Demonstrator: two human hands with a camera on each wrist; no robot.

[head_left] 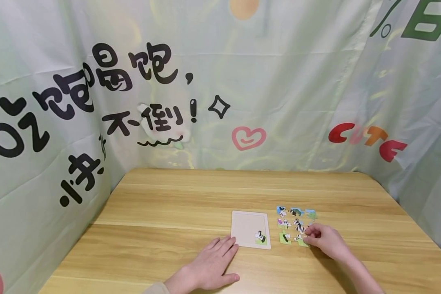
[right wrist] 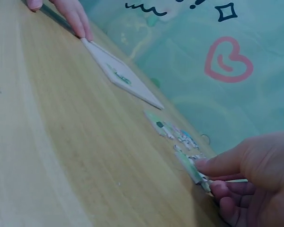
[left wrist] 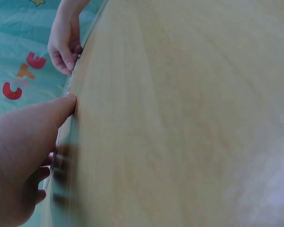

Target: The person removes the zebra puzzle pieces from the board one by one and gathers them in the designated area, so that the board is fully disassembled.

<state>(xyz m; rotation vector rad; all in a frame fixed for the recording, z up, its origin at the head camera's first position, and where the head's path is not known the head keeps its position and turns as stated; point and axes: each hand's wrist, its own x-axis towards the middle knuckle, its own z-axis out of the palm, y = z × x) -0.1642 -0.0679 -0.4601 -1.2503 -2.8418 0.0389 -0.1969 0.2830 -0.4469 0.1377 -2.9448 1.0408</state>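
Here, a square puzzle tray [head_left: 248, 228] is lying flat on the wooden counter [head_left: 169, 212], and everything else is sitting around that tray. The left hand [head_left: 214, 261] is resting palm down on the counter just in front of the tray's near left corner, fingers straight and relaxed, the fingertips [head_left: 230, 243] touching the tray's edge and gripping nothing. Inside the tray, one piece [head_left: 260, 237] is already sitting in the near right corner, showing black, white and green. Just right of the tray, the loose pieces [head_left: 293, 222] are lying in rough rows on the counter, close together. The right hand [head_left: 325, 239] is lying at the near right end of those rows, fingers curled, pinching a green-edged piece [right wrist: 193, 171] between thumb and fingertips, with that piece lying low against the counter. Behind the tray, a pale printed curtain [head_left: 279, 81] is hanging along the counter's far side.
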